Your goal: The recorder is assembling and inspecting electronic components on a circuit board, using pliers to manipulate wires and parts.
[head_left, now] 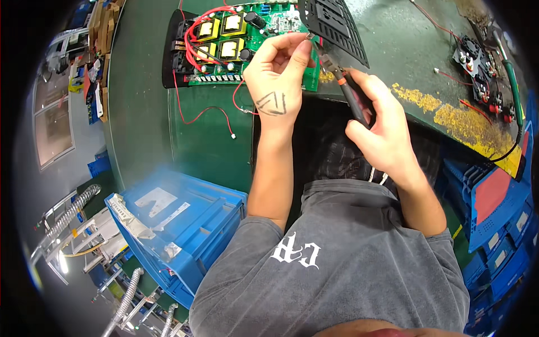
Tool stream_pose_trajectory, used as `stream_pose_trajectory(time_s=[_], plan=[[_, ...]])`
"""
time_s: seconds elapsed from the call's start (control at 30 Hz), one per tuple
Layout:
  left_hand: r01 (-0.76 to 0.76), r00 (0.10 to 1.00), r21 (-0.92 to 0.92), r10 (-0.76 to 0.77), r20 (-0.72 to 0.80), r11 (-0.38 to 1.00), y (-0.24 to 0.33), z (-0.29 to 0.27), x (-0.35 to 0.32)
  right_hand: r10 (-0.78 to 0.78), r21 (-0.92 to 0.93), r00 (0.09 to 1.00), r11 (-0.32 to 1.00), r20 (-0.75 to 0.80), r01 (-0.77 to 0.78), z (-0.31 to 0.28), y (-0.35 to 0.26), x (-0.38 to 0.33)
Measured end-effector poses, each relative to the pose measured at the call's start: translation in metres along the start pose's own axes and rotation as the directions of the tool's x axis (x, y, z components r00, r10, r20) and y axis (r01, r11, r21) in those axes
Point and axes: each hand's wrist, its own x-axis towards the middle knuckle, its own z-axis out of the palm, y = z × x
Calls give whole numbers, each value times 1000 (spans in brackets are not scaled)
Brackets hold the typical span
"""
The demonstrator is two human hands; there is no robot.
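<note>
A small part is being pinched by the left hand — pliers being gripped by the right hand, circuit board at 11 o'clock.

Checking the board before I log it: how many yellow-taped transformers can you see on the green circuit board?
4, in a two-by-two block at the board's left end: upper left, upper right, lower left, lower right. Red wires loop around them; the left hand may hide other parts.

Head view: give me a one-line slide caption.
Left hand pinches a small part beside a green circuit board while right hand brings pliers to it.
</note>
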Motion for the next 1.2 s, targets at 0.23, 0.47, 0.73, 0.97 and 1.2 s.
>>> stream_pose_trajectory(time_s=[0.23, 0.47, 0.73, 0.97, 1.2], plan=[[40, 998, -72, -43, -38, 997, 2, -1, 0, -38, 42, 998, 998, 53, 36, -13, 17, 24], [52, 996, -129, -62, -71, 990, 1, -1, 2, -116, 134, 989, 986, 96, 103, -18, 28, 38], [60, 995, -93, -67, -75, 994, -1, 0, 2, -169, -38, 973, 983, 155, 177, -33, 19, 55], [93, 991, -90, -100, -88, 992, 3, 3, 1, -186, -18, 950, 980, 251, 197, -43, 30, 70], [74, 992, -69, -80, -93, 995, -2, 2, 1, -164, -30, 934, 983, 317, 183, -50, 35, 78]])
